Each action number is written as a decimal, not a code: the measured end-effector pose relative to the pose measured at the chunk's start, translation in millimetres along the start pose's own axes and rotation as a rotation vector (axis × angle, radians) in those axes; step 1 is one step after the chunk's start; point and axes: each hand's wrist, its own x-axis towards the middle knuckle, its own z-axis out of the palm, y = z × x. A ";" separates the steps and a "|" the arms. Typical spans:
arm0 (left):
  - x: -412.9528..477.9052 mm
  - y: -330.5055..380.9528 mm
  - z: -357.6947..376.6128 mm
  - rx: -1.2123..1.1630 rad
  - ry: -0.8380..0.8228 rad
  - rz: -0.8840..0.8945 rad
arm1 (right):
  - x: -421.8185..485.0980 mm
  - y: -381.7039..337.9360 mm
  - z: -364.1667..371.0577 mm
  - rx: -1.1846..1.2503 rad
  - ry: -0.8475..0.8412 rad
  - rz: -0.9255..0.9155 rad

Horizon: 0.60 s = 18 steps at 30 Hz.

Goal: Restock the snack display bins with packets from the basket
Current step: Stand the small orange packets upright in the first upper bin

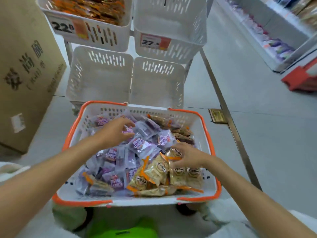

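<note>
Two hands of ours work in the orange-rimmed basket (75,127). At far left stands a carton (25,74). Our left hand (113,133) curls its fingers and thumb round a purple packet (127,130) at the far left of the basket's heap. Beyond the basket we see two lower bins (101,79) side by side, with two upper bins (106,38) above them, the left one holding orange packets (89,7). Our right hand (187,156) pinches a tan packet (172,154) with bent fingers, among others at the basket's right.
</note>
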 end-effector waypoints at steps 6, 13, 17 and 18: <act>-0.8 34.3 20.5 0.017 -0.127 0.077 | -5.4 20.8 14.8 -0.125 0.146 -0.025; 3.7 76.4 44.5 -0.396 -0.238 0.064 | -16.4 -30.8 -36.8 0.658 0.428 -0.229; 7.8 75.4 43.0 -0.646 -0.292 -0.063 | -12.4 -38.4 -45.9 0.698 0.426 -0.263; 8.1 69.7 41.8 -0.663 -0.291 -0.100 | -8.1 -30.0 -43.3 0.634 0.415 -0.207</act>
